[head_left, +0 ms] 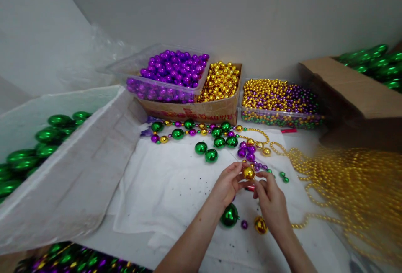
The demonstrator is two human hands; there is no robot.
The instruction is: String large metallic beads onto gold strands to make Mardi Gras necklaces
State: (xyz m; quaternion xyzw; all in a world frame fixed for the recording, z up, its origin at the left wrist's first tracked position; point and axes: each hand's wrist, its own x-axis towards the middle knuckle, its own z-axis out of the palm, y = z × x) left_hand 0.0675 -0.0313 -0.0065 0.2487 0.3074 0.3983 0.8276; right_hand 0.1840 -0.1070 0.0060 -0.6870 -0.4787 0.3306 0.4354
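Between the fingers of my left hand [228, 183] is a shiny gold ball bead [249, 173], held just above the white cloth. My right hand [272, 199] is closed at the bead's right side, its fingertips pinched together; what they pinch is too small to make out. A red object [250, 188] shows below the bead, partly covered by the fingers. Under my wrists lie a large green ball [229, 215], a small purple bead [244, 224] and another gold ball [260, 225]. Purple beads [250, 156] and loose green balls [211, 155] lie just beyond my hands.
A strung bead necklace [177, 134] runs along the cloth's back. Behind it stand a tub of purple beads [169, 91], a carton of gold beads [237, 105] and a tub of small mixed beads [279, 116]. Gold bead strands [342, 189] heap at right; a white box [78, 172] stands left.
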